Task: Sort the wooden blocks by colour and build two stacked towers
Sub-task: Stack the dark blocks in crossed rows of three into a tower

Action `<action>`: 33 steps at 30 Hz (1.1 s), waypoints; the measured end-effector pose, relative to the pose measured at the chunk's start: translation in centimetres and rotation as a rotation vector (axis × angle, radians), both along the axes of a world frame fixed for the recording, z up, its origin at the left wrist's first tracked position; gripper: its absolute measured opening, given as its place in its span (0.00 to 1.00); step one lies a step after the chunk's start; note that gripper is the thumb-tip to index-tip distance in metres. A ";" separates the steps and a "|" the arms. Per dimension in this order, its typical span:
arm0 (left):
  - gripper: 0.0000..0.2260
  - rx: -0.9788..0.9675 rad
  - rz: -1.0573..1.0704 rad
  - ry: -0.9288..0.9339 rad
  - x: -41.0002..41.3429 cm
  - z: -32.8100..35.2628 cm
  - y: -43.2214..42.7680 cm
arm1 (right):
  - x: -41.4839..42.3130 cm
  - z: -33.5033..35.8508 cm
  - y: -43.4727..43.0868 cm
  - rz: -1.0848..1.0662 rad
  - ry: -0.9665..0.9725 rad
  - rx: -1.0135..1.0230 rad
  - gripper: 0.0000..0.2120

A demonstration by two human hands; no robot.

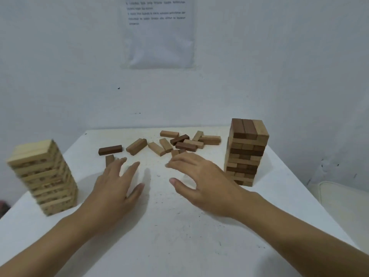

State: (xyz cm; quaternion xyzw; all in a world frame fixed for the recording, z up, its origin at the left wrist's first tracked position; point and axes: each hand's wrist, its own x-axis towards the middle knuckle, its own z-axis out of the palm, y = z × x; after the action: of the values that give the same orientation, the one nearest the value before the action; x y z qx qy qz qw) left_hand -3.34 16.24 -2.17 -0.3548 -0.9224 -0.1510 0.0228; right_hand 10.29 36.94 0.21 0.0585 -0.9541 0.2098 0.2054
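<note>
Head view: pale tower (43,176) stands on the left of the counter (179,236), mixed brown tower (246,152) on the right. Loose blocks (179,142) lie scattered far centre, between them. Left hand (115,188) has fingers spread, holding nothing, tips just beside a brown block (109,159). Right hand (201,182) is spread, fingers loosely arched, holding nothing, tips at the pile's near edge.

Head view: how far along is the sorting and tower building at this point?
Done: a pale tower stands left and a brown tower right, both many layers high. In hand: nothing; the left hand and right hand hover open by the loose blocks. Left: that scatter of dark and tan blocks between the towers is not yet stacked.
</note>
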 end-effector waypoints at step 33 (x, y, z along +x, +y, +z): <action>0.13 0.334 -0.112 0.052 -2.7 -1.3 -2.5 | -15.7 -2.9 -1.6 0.026 -0.007 0.257 0.09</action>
State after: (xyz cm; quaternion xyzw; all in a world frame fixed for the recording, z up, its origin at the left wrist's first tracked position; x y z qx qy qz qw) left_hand -6.04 13.78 -3.49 -0.4007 -0.8624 -0.2937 0.0968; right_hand -5.36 35.38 -2.72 0.0961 -0.9731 0.0886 0.1899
